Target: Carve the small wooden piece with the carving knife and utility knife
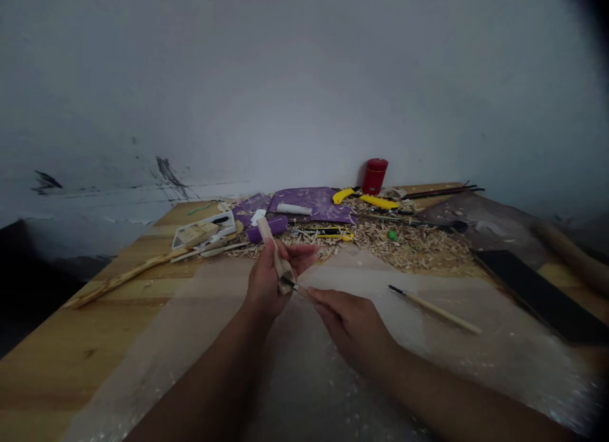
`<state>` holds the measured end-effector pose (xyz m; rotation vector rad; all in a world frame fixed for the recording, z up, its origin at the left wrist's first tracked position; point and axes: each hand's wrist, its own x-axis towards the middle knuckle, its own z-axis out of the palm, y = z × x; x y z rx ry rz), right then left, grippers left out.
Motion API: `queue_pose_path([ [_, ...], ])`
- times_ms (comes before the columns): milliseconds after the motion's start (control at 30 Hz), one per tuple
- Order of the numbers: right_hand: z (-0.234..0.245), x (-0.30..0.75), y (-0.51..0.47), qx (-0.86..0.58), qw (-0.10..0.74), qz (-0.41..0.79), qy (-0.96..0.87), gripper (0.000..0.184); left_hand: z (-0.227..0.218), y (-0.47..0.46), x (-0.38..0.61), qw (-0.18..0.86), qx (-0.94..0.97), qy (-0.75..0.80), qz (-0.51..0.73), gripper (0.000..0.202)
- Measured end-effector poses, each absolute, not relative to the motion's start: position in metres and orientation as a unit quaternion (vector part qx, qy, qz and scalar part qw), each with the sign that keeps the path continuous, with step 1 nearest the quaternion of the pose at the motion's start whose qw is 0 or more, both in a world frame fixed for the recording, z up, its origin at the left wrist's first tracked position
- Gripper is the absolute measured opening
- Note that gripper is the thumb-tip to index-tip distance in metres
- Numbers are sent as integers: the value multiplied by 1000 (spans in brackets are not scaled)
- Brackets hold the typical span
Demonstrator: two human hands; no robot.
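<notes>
Probably pine bench (71,372) under hands (269,283).

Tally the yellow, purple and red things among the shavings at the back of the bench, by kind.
Yellow tool handles: 3
Purple sheets: 2
Purple roll: 1
Red container: 1
Total: 7

Left forearm (209,378) and right forearm (442,391) angle inward; the left hand (269,280) curls palm-up, the right hand (349,321) pinches, knuckles up, just beside it
</notes>
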<state>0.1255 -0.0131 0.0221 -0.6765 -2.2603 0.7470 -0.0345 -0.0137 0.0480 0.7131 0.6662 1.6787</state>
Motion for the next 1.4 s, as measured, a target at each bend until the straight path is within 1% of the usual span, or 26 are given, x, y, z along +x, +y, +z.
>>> queue_pose_path([
  [100, 29, 131, -6, -264, 316, 382, -827, 27, 49, -16, -41, 585, 324, 270, 693, 35],
  [167, 34, 137, 0, -258, 297, 396, -830, 26, 49, -17, -44, 602, 332, 262, 677, 35],
  [300, 43, 148, 6, -221, 273, 352, -868, 27, 47, -19, -43, 650, 360, 258, 617, 34],
  [400, 49, 151, 6, -212, 250, 320, -889, 26, 44, -19, -39, 663, 383, 259, 588, 34],
  [533, 55, 153, 6, -216, 207, 311, -902, 27, 40, -21, -34, 673, 401, 265, 563, 33],
  [667, 53, 154, 6, -221, 195, 307, -905, 30, 35, -21, -31, 683, 405, 280, 540, 31],
  [967, 40, 145, 0, -234, 232, 315, -890, 27, 31, -16, -31, 692, 338, 250, 587, 34],
  [1067, 34, 142, -4, -232, 262, 305, -886, 27, 34, -16, -31, 684, 326, 235, 608, 36],
  [1133, 30, 140, -7, -231, 279, 292, -885, 29, 36, -16, -31, 674, 322, 232, 623, 37],
  [1300, 22, 135, -13, -259, 287, 230, -893, 28, 41, -16, -27, 618, 320, 257, 671, 36],
  [1400, 19, 133, -15, -260, 309, 226, -886, 28, 43, -16, -25, 593, 318, 271, 689, 37],
])
